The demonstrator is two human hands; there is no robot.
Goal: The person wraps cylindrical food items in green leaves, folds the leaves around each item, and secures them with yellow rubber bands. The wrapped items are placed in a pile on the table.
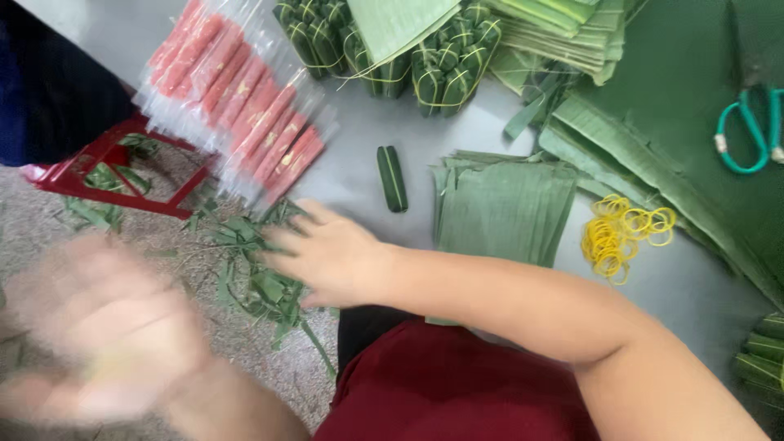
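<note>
The right hand (pixel 331 255) reached across to the left, fingers spread and flat, its grip open over green leaf scraps (pixel 261 282) at the table's (pixel 351 175) near edge, just below the clear packets of red sausage sticks (pixel 237 98). The left hand (pixel 98 327) was blurred at near left; I could not tell its grip. One wrapped leaf roll (pixel 392 178) lay just beyond, beside a stack of cut leaves (pixel 502 208) and yellow rubber bands (pixel 621 233).
</note>
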